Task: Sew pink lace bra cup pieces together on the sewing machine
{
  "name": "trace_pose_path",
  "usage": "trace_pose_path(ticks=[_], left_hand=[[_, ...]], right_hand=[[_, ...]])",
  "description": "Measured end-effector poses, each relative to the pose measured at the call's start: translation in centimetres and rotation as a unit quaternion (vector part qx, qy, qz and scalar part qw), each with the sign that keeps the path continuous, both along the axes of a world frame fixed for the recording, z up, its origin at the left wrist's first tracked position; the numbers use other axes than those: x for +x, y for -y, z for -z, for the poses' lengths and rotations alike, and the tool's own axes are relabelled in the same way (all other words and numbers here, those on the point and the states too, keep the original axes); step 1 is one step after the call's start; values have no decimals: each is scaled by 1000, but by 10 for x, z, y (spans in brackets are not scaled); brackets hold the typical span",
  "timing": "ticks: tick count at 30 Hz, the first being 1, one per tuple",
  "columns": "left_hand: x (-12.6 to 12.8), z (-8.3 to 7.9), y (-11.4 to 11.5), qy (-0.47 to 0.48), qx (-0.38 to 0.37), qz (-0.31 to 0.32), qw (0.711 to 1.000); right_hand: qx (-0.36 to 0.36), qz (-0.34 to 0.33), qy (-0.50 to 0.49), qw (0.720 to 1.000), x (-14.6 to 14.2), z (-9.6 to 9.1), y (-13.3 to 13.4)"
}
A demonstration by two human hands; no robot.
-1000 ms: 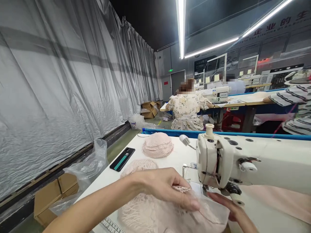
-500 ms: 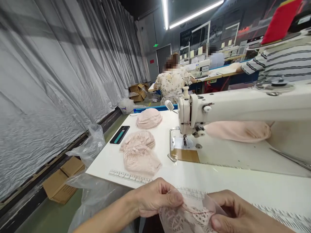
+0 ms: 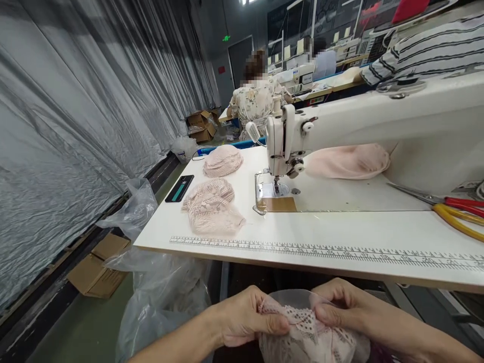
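Note:
Between my two hands is a pale pink lace piece [image 3: 302, 327] with a sheer mesh edge, held in front of the table's near edge. My left hand [image 3: 253, 320] pinches its left side, thumb on top. My right hand [image 3: 344, 312] grips the right side in the same way; the fingers behind the fabric are hidden. Beyond them stands a white sewing machine [image 3: 285, 141] with its presser foot over the metal plate. Left of it, more pink lace pieces [image 3: 215, 212] lie on the white table [image 3: 242, 257], and a stacked pink pile [image 3: 223, 161] sits behind them.
A black phone-like object [image 3: 179, 189] lies at the table's left. Scissors with yellow handles [image 3: 457, 222] rest at the right. Pink fabric [image 3: 348, 161] is under the machine arm. A printed ruler strip [image 3: 302, 248] runs along the front edge. Plastic bags [image 3: 162, 302] and a cardboard box [image 3: 98, 267] are left below.
The view has tilted down and shifted slightly right, showing the scissors. My hands and the lace piece have drawn back from over the table to in front of its edge, still gripping it.

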State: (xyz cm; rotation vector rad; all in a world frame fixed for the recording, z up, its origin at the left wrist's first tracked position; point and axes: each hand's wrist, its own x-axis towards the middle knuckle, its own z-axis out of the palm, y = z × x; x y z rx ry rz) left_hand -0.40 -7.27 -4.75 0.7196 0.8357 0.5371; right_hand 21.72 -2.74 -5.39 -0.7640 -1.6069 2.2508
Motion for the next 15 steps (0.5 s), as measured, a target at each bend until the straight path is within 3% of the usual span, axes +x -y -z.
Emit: trace_pose_path(ticks=[6, 10, 12, 14, 15], left_hand=[[-1, 9, 7, 26, -41, -22, 999], [4, 15, 11, 28, -55, -59, 996], [6, 18, 11, 25, -58, -109, 992], [6, 21, 11, 13, -69, -162, 984], [6, 23, 10, 5, -80, -189, 979]], right_hand=[[35, 28, 46, 998, -8, 15, 4], [125, 115, 106, 980, -8, 22, 11], [231, 197, 147, 942, -5, 33, 24], [432, 271, 175, 842, -4, 50, 46], [495, 294, 166, 801, -5, 60, 58]])
